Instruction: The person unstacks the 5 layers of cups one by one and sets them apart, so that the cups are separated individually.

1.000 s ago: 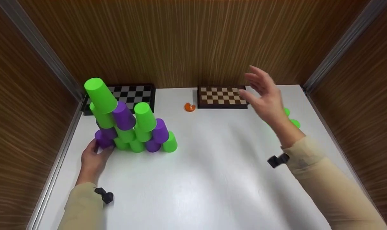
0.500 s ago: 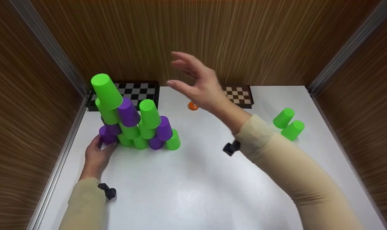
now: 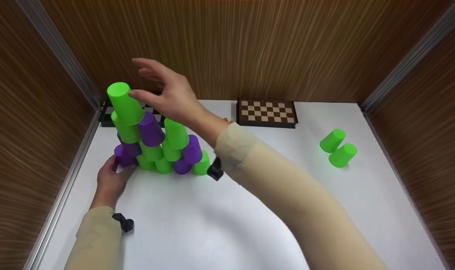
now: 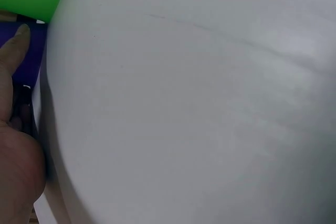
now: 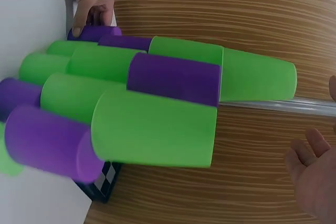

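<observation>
Green and purple cups stand upside down in a stacked wall at the left, with one green cup (image 3: pixel 124 105) highest at its left end. At the bottom left, my left hand (image 3: pixel 111 183) curls its fingers and thumb round a purple cup (image 3: pixel 123 156); the left wrist view shows the thumb lying on that purple cup (image 4: pixel 32 61). My right hand (image 3: pixel 173 93) is raised beside the highest cup, fingers spread and holding nothing. The right wrist view shows a gap between the right hand (image 5: pixel 317 174) and that green cup (image 5: pixel 257 75).
Two green cups (image 3: pixel 338 155) stand upside down at the right of the white table (image 3: pixel 167 225). A brown checkered board (image 3: pixel 266 112) lies by the back wall. Behind the stack is a black and grey board (image 3: pixel 107 119), and an orange piece is mostly covered by my right arm.
My right hand has swept left from the table's right side to beside the highest cup, still holding nothing. My left hand keeps its place at the purple cup.
</observation>
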Action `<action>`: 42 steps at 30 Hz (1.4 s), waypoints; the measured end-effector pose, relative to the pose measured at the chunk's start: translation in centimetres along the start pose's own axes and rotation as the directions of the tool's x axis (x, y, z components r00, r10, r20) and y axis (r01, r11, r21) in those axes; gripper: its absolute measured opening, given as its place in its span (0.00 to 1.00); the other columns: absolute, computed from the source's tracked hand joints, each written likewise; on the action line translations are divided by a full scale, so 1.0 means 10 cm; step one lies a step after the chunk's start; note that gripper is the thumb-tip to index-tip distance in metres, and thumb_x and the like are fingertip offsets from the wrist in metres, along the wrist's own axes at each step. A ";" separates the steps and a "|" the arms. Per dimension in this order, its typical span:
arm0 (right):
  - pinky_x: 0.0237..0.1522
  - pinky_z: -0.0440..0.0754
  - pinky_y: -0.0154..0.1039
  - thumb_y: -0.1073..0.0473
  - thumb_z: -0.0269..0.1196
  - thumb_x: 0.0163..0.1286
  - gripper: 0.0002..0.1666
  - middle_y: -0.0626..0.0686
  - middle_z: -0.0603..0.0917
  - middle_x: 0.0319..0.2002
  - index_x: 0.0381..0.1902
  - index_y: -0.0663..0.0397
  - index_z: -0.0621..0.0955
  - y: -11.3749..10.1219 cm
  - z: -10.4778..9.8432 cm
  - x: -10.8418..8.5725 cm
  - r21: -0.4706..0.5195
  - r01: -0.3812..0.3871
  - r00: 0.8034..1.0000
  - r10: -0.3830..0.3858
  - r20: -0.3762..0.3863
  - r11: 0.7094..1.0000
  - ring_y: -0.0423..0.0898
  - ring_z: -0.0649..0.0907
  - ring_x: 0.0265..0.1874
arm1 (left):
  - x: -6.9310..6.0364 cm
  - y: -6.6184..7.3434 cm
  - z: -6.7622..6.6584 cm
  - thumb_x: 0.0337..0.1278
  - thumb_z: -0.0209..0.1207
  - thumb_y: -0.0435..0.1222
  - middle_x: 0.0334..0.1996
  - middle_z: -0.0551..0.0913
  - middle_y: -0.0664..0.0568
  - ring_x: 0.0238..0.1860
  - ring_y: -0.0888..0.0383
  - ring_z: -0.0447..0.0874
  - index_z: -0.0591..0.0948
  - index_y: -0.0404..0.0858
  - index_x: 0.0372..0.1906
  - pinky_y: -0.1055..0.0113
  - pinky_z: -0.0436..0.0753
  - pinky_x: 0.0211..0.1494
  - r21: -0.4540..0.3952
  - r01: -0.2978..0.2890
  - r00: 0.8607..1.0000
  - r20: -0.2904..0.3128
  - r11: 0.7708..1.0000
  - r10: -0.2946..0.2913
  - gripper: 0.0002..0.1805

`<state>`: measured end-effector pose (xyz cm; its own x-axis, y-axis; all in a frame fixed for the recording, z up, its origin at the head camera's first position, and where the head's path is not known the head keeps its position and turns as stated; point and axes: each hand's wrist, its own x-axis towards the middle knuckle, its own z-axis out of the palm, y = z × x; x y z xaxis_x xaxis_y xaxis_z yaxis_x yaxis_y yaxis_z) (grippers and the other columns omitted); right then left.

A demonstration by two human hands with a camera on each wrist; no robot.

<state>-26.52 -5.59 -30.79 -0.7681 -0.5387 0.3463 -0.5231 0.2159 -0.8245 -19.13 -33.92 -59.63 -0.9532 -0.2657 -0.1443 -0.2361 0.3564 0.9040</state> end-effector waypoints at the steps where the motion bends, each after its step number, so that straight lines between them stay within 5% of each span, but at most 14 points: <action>1: 0.70 0.70 0.24 0.48 0.71 0.74 0.41 0.46 0.77 0.72 0.80 0.41 0.70 -0.01 0.04 0.03 0.003 -0.010 1.000 0.010 0.003 1.000 0.34 0.74 0.70 | 0.00 0.00 0.00 0.67 0.72 0.48 0.83 0.58 0.42 0.84 0.43 0.51 0.61 0.43 0.85 0.49 0.53 0.86 0.000 -0.001 1.000 -0.002 1.000 0.001 0.48; 12: 0.70 0.69 0.26 0.45 0.73 0.72 0.44 0.40 0.72 0.76 0.81 0.36 0.69 0.04 0.35 0.23 -0.071 -0.083 0.994 0.088 0.071 0.994 0.30 0.70 0.72 | 0.00 0.01 0.01 0.67 0.71 0.47 0.83 0.59 0.41 0.84 0.44 0.51 0.61 0.43 0.85 0.51 0.55 0.86 0.002 0.003 1.000 -0.014 1.000 -0.003 0.48; 26: 0.64 0.75 0.26 0.48 0.71 0.75 0.40 0.38 0.74 0.74 0.80 0.34 0.70 0.16 0.47 0.23 -0.121 -0.105 0.987 0.119 0.107 0.987 0.31 0.75 0.67 | 0.03 -0.01 0.06 0.67 0.72 0.48 0.83 0.60 0.42 0.84 0.44 0.53 0.62 0.43 0.84 0.50 0.55 0.86 0.006 -0.007 1.000 -0.005 1.000 0.007 0.48; 33: 0.64 0.76 0.27 0.49 0.71 0.74 0.40 0.36 0.75 0.73 0.80 0.34 0.70 0.21 0.35 0.17 -0.032 -0.104 0.992 0.106 0.071 0.994 0.30 0.75 0.65 | 0.04 -0.01 0.09 0.67 0.72 0.48 0.82 0.61 0.40 0.83 0.42 0.54 0.62 0.42 0.84 0.50 0.55 0.86 0.011 -0.015 1.000 -0.005 1.000 0.015 0.47; 42: 0.59 0.82 0.30 0.52 0.70 0.76 0.39 0.46 0.79 0.68 0.80 0.40 0.70 0.24 -0.10 0.06 0.047 -0.033 0.999 0.032 0.023 0.998 0.39 0.81 0.62 | 0.03 -0.05 0.03 0.67 0.71 0.49 0.82 0.59 0.38 0.83 0.41 0.53 0.60 0.40 0.85 0.52 0.56 0.86 0.020 0.000 1.000 -0.018 1.000 0.000 0.49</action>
<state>-28.62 -4.58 -32.05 -0.7758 -0.5501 0.3090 -0.4791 0.1950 -0.8558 -19.31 -33.93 -60.24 -0.9498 -0.2814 -0.1367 -0.2399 0.3745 0.8956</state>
